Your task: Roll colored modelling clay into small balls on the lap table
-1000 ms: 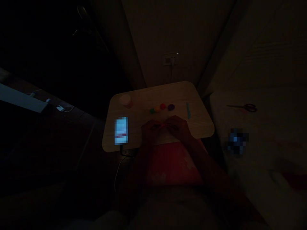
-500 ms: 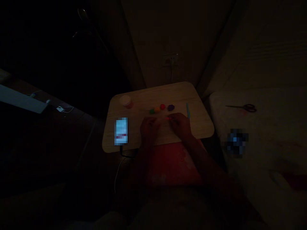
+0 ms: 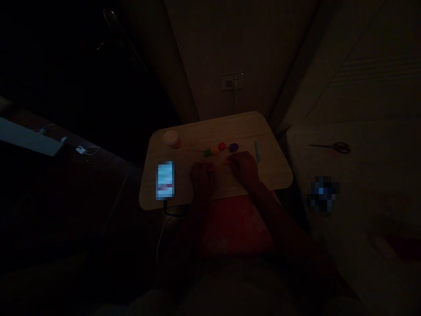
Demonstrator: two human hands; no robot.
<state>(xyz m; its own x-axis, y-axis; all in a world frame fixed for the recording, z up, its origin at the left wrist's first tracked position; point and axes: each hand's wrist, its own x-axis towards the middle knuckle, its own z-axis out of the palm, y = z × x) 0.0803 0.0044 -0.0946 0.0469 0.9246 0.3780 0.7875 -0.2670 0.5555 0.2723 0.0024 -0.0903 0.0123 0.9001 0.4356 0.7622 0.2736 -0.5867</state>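
Note:
Dim light hides much of the detail. My right hand (image 3: 245, 167) is over the small wooden table (image 3: 272, 171), its thumb and finger pinching a small reddish piece (image 3: 226, 162) that looks like soft clay. My left hand (image 3: 202, 177) rests on the tabletop to the left, fingers curled; whatever they hold is too dark to make out. Just beyond the hands lie a green lump (image 3: 207, 153), an orange lump (image 3: 214, 150), a red lump (image 3: 222, 146) and a purple lump (image 3: 233, 147) in a row. A flat teal tool (image 3: 257, 152) lies right of my right hand.
A lidded tub (image 3: 171, 139) stands at the table's back left, with a lit phone (image 3: 165, 180) and its cable in front. Scissors (image 3: 332, 147) lie on the pale surface to the right. Behind the table is a wall socket (image 3: 233, 81) with a cord.
My right hand has shifted slightly left and away from me with the reddish piece. My left hand has settled slightly lower, its fingers more curled. The lumps stay put.

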